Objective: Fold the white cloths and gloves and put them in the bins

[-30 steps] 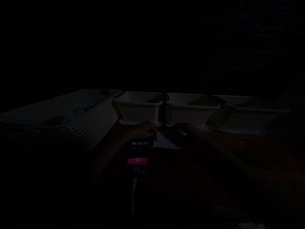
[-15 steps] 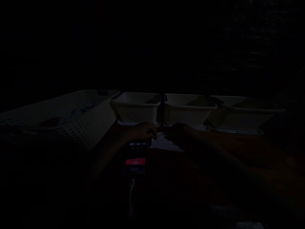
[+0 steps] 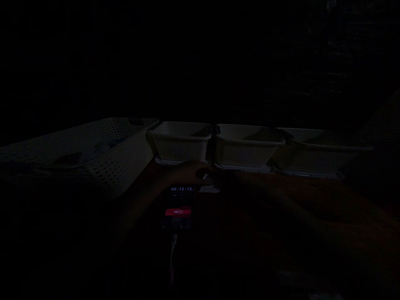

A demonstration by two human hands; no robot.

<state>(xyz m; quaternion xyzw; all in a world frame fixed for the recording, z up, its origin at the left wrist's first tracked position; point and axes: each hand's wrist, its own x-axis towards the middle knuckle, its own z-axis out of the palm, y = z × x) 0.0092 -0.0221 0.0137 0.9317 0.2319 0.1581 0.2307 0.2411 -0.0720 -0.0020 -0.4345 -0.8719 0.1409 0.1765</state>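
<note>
The pale, flat piece (image 3: 210,189) lay on the table (image 3: 325,200) by your curved left hand (image 3: 195,170) and shadowed right hand (image 3: 230,177); you cannot tell from the dark view how far either was open or whether it gripped anything. The lit phone (image 3: 178,210) lay nearer you, three bins (image 3: 246,154) stood beyond, and the perforated basket (image 3: 125,160) stood leftward.

The pale bins (image 3: 183,143) stand side by side, walling off the far counter (image 3: 300,196); the holed basket (image 3: 121,171) blocks the left, and the lit phone (image 3: 178,212) obstructs the near middle.
</note>
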